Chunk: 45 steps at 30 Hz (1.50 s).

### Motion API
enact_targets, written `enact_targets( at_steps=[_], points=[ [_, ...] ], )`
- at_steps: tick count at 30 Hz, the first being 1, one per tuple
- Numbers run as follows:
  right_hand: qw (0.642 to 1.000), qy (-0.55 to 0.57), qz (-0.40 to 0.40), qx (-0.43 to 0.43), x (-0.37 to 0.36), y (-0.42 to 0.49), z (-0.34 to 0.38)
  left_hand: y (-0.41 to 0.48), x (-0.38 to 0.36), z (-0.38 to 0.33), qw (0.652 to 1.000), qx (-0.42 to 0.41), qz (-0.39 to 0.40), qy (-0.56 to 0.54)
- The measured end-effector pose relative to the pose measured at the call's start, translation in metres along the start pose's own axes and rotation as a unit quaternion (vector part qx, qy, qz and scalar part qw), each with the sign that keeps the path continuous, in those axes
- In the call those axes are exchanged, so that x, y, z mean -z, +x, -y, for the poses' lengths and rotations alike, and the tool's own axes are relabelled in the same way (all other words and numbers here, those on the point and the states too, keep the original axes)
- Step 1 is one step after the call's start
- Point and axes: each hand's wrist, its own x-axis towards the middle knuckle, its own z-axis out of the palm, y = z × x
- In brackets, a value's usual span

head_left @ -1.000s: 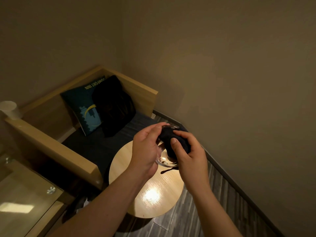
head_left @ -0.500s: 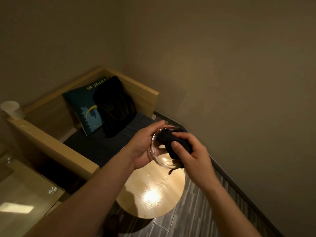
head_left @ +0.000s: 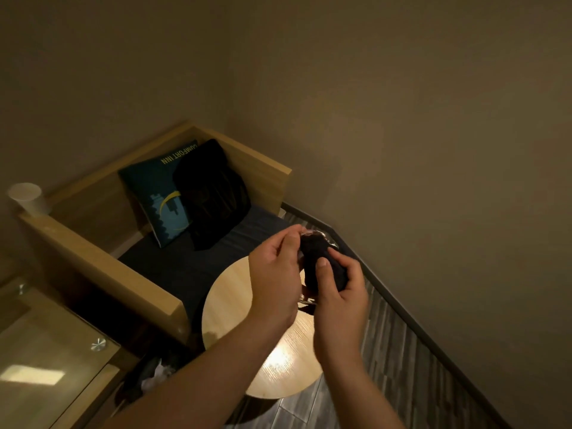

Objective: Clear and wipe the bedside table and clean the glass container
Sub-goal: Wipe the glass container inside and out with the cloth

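Observation:
I hold a clear glass container (head_left: 312,234) above the round wooden bedside table (head_left: 229,308). My left hand (head_left: 274,280) grips its left side, and most of the glass is hidden behind my hands. Only its upper rim and a bit of its lower edge show. My right hand (head_left: 339,292) presses a dark cloth (head_left: 322,261) into the container, thumb on top of the cloth. A reflection of a lamp shines on the tabletop below my wrists.
A wooden-framed bench (head_left: 102,267) with a dark seat stands behind the table, holding a blue cushion (head_left: 161,199) and a black bag (head_left: 213,193). A white paper cup (head_left: 26,198) sits on its armrest. A glass-topped surface (head_left: 46,366) lies at lower left; a wall runs close on the right.
The container has turned so my left hand now covers most of it. My right hand has shifted the cloth inside it. Both hands stay above the table.

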Motion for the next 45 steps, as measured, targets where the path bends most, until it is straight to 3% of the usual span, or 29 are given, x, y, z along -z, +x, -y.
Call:
enact_targets(
  at_steps=[2, 4, 7, 10, 12, 16, 20, 26, 31, 34, 38, 41, 45],
  points=[
    [0.999, 0.023, -0.045, -0.018, -0.008, -0.008, -0.008, -0.010, -0.001, 0.012, 0.994, -0.086, -0.014, 0.059],
    [0.998, 0.022, -0.053, -0.024, -0.009, -0.010, -0.011, -0.012, 0.000, 0.021, 0.992, -0.108, -0.015, 0.059],
    [1.000, -0.021, 0.012, -0.019, 0.003, 0.003, -0.002, 0.007, 0.005, 0.012, 0.995, 0.040, 0.051, -0.070],
    [0.985, -0.093, 0.133, 0.052, 0.024, 0.027, 0.013, 0.029, 0.014, -0.010, 0.956, 0.215, 0.147, -0.137],
    [0.956, -0.170, 0.225, 0.083, 0.035, 0.043, 0.022, 0.037, 0.020, -0.019, 0.949, 0.230, 0.197, -0.088],
    [0.912, -0.244, 0.320, 0.080, 0.044, 0.066, 0.035, 0.039, 0.020, -0.020, 0.963, 0.189, 0.188, -0.046],
    [0.932, -0.212, 0.281, 0.083, 0.034, 0.063, 0.031, 0.030, 0.009, -0.012, 0.986, 0.133, 0.095, -0.041],
    [0.989, -0.092, 0.106, 0.055, 0.014, 0.029, 0.010, 0.020, 0.002, -0.002, 0.996, 0.078, 0.020, -0.033],
    [0.999, 0.014, -0.047, -0.007, -0.005, 0.000, -0.007, -0.009, -0.009, 0.011, 0.999, -0.041, -0.011, 0.013],
    [1.000, -0.005, -0.015, 0.010, 0.003, 0.009, 0.001, 0.000, -0.009, 0.010, 0.999, 0.013, 0.016, -0.047],
    [0.983, -0.085, 0.150, 0.062, 0.029, 0.036, 0.023, 0.035, 0.005, -0.009, 0.964, 0.194, 0.144, -0.108],
    [0.952, -0.173, 0.238, 0.080, 0.040, 0.051, 0.031, 0.042, 0.010, -0.016, 0.967, 0.175, 0.184, -0.010],
    [0.961, -0.166, 0.211, 0.070, 0.034, 0.051, 0.027, 0.035, 0.004, -0.011, 0.982, 0.138, 0.126, -0.012]
  ],
)
